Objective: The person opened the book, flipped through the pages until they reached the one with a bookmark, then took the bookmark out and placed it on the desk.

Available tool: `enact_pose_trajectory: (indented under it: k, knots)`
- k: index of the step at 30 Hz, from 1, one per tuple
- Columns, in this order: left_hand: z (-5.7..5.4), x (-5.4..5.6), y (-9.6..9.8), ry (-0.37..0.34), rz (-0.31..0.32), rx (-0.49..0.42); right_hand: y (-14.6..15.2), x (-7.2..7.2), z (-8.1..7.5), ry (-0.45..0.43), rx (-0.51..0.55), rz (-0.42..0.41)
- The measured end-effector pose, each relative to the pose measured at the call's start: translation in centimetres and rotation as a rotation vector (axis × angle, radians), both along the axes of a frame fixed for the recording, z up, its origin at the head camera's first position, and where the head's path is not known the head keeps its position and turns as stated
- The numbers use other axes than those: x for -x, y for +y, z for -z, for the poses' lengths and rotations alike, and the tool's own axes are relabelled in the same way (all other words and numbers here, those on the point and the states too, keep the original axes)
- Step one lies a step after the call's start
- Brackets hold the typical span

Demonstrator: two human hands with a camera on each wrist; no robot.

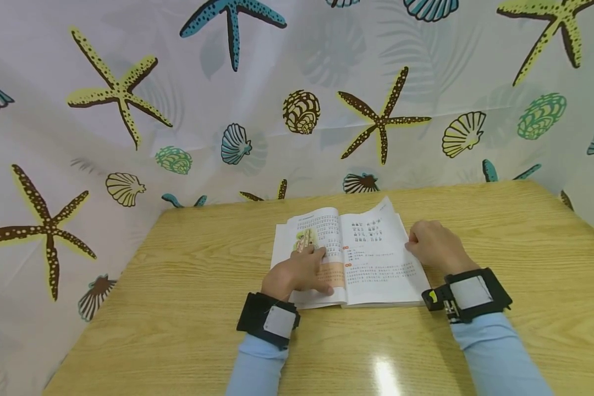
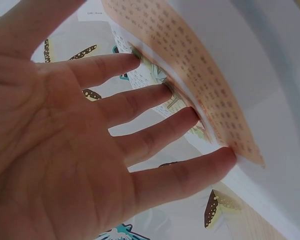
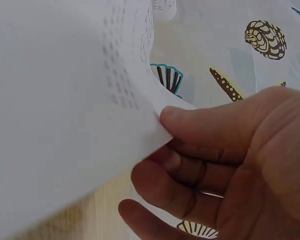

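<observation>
An open book (image 1: 307,294) with printed text lies on the wooden table, its left page carrying a coloured picture and an orange text block. My left hand (image 1: 299,273) rests on that left page with fingers spread and straight; in the left wrist view the fingertips (image 2: 225,157) touch the paper. At the book's right edge my right hand (image 1: 436,245) pinches the edge of the right page (image 1: 383,242). The right wrist view shows the thumb (image 3: 190,122) on one side of the sheet (image 3: 65,135) and curled fingers on the other. The page's upper corner is lifted.
The wooden table (image 1: 193,286) spreads around the book on both sides. Behind and to the left hangs a white cloth (image 1: 257,99) printed with starfish and shells. Each wrist wears a black strap (image 1: 475,294) with a pale plate.
</observation>
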State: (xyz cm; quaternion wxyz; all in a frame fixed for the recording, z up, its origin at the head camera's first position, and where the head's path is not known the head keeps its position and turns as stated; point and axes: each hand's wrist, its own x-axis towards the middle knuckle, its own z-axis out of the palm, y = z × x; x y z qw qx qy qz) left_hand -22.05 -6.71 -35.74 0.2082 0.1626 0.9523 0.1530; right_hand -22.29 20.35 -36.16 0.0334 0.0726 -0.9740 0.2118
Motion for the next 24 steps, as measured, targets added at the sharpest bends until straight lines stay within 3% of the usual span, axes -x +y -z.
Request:
enact_pose_trajectory:
  k: [6,9,13,15,24]
  knots:
    - [0.0,0.0,0.0,0.002,0.010,0.004,0.2,0.1,0.1,-0.007,-0.039,-0.029]
    - [0.0,0.0,0.1,-0.005,0.008,-0.006,0.7,0.2,-0.2,-0.130,0.064,-0.109]
    - [0.0,0.1,0.1,0.001,0.018,0.005,1.8,0.1,-0.9,-0.394,0.283,-0.265]
    - [0.0,0.1,0.0,0.006,0.024,0.011,2.2,0.0,-1.2,-0.441,0.333,-0.312]
    - [0.2,0.1,0.0,-0.002,0.012,0.000,0.9,0.2,-1.7,-0.288,0.498,-0.267]
